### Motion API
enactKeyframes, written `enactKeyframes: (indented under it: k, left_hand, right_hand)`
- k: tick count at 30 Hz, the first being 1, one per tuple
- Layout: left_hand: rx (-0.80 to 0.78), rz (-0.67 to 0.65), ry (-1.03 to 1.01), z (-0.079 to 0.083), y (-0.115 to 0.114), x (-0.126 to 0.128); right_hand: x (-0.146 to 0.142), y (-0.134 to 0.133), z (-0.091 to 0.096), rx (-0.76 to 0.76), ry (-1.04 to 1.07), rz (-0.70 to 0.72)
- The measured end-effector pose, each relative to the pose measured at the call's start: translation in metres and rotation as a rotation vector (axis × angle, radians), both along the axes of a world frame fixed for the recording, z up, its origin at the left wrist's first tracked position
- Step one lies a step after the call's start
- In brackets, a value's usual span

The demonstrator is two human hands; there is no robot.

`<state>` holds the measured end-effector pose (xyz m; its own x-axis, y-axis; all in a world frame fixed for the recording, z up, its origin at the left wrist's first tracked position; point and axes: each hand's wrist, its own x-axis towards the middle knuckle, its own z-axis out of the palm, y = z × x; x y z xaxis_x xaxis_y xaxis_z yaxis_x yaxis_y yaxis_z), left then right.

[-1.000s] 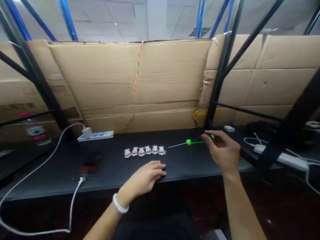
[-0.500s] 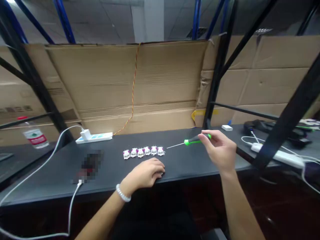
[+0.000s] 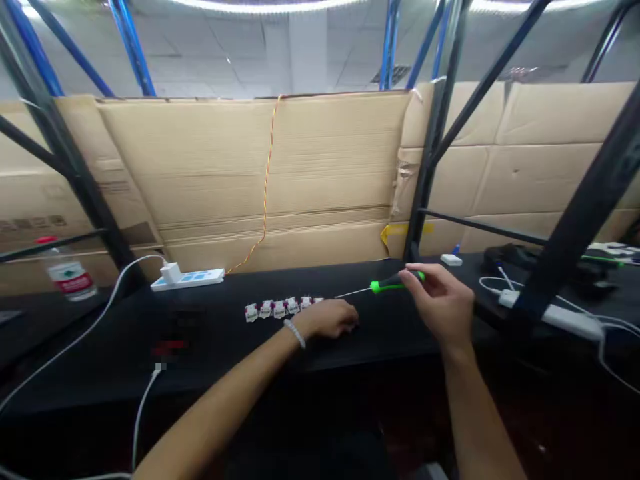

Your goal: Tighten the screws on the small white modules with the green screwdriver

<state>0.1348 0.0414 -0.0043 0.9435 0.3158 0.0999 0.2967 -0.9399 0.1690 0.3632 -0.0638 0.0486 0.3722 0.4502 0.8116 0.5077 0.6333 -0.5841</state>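
Note:
A row of several small white-and-purple parts [image 3: 273, 309] lies on the black table [image 3: 210, 333]. My left hand [image 3: 327, 318] rests at the right end of that row, fingers curled over its last part; what it holds I cannot make out. My right hand [image 3: 441, 303] pinches the handle of a green-and-black screwdriver [image 3: 387, 286], whose thin shaft points left toward the row, just above the left hand.
A white power strip [image 3: 187, 278] with a plugged charger and white cable [image 3: 75, 340] lies at the back left. A water bottle [image 3: 65, 273] stands far left. Cardboard sheets [image 3: 280, 173] wall the back. Black frame bars [image 3: 430, 153] cross the right; another power strip [image 3: 560, 317] and cables lie there.
My left hand has slid forward and right, from the near table edge up to the right end of the row. The right hand and screwdriver have hardly moved.

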Motion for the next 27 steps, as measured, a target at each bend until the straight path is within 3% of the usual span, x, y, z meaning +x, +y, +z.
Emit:
enactKeyframes:
  k: [4,8,18,22,24,27]
  left_hand:
    - [-0.022,0.06,-0.001,-0.001,0.027,0.012]
    - [-0.022,0.077,-0.013,0.001,0.042,0.007]
    - [-0.041,0.156,0.011,0.009,0.045,-0.011]
    - [-0.06,0.199,-0.059,0.023,0.024,-0.012]
    - [-0.13,0.176,-0.23,0.024,-0.001,-0.001]
    - [-0.509,0.016,-0.382,0.006,-0.052,0.043]
  right_hand:
    - [0.005,-0.001,0.0,0.012,0.006,-0.024]
    - [0.009,-0.002,0.001,0.013,0.012,-0.033]
    - [0.008,-0.004,0.003,0.023,0.008,-0.058]
    - [0.006,-0.006,0.008,0.109,0.081,-0.107]
    - [-0.001,-0.008,0.01,0.184,0.228,-0.083]
    - [-0.025,-0.018,0.012,0.219,0.421,0.048]
